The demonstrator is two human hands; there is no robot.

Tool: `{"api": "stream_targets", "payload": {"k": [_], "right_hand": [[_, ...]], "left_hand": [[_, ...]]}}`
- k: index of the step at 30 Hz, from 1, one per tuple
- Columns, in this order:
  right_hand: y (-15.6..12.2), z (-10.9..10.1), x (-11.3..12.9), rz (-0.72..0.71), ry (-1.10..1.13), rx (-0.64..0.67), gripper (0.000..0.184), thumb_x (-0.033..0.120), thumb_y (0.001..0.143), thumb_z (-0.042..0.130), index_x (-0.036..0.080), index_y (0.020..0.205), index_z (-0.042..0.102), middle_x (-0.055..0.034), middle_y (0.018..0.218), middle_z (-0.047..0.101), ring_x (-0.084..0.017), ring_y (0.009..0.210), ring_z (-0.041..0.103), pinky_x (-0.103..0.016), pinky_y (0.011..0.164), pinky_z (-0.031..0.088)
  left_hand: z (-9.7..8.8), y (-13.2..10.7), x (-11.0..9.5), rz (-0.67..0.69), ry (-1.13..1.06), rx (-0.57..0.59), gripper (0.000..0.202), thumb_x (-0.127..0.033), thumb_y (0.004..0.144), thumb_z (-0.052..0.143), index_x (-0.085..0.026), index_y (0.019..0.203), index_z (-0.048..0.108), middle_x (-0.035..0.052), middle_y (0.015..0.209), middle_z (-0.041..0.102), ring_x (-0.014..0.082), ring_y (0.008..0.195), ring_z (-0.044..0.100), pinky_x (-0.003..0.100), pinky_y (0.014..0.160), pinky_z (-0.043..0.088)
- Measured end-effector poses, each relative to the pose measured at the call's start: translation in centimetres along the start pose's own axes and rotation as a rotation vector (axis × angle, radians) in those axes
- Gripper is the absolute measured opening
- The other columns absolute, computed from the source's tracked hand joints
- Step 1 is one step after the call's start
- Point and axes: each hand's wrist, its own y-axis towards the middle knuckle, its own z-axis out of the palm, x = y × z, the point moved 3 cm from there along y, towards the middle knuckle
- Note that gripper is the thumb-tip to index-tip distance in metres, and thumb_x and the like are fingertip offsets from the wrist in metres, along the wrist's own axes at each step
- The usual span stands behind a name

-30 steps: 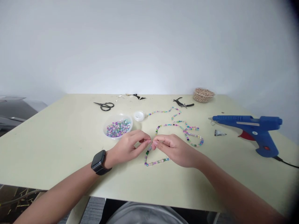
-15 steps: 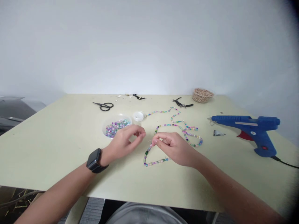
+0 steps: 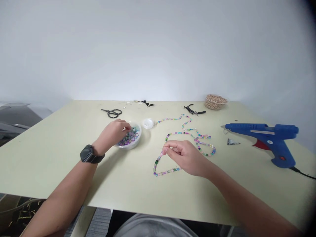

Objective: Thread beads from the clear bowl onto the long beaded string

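left hand (image 3: 111, 133) dipping into bead bowl (image 3: 139, 135), grip unclear | right hand (image 3: 185, 156) pinching bead strand (image 3: 168, 170) end right of bowl, securing it

The left hand (image 3: 112, 133) reaches into the bead bowl (image 3: 129, 147); right of the bowl, the right hand (image 3: 186, 157) pinches the bead string (image 3: 168, 171).

A plain white wall (image 3: 158, 49) rises beyond the pale green table (image 3: 49, 164) (the light is soft and even), with grey equipment (image 3: 17, 115) far left and a straw-littered floor (image 3: 19, 214) near left.
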Motion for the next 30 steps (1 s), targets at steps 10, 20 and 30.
{"api": "stream_targets", "payload": {"k": [10,20,30], "right_hand": [[0.0,0.1,0.1,-0.006,-0.016,-0.005,0.027,0.036,0.098,0.051,0.019,0.088,0.07,0.0075,0.056,0.025,-0.009,0.049,0.021,-0.025,0.046,0.016],[0.0,0.2,0.1,-0.023,-0.004,-0.02,0.027,0.035,0.098,0.05,0.019,0.087,0.069,0.0072,0.055,0.028,-0.009,0.048,0.022,-0.024,0.046,0.016],[-0.4,0.1,1.0,-0.204,-0.061,-0.261,0.025,0.032,0.098,0.052,0.018,0.08,0.062,0.0076,0.051,0.031,-0.008,0.045,0.025,-0.024,0.046,0.02]], "left_hand": [[0.9,0.2,-0.3,0.083,-0.113,0.052,0.03,-0.031,0.092,0.051,-0.024,0.101,0.078,0.009,0.102,0.076,0.0243,0.087,0.068,0.033,0.076,0.05],[0.1,0.2,-1.2,0.085,-0.224,0.006,0.024,-0.035,0.094,0.055,-0.021,0.094,0.075,0.0073,0.096,0.074,0.0193,0.08,0.065,0.031,0.074,0.049],[1.2,-1.8,-7.6,-0.045,-1.452,0.026,0.022,-0.032,0.08,0.082,-0.017,0.088,0.068,0.0048,0.08,0.074,0.011,0.065,0.064,0.025,0.065,0.056]]}}
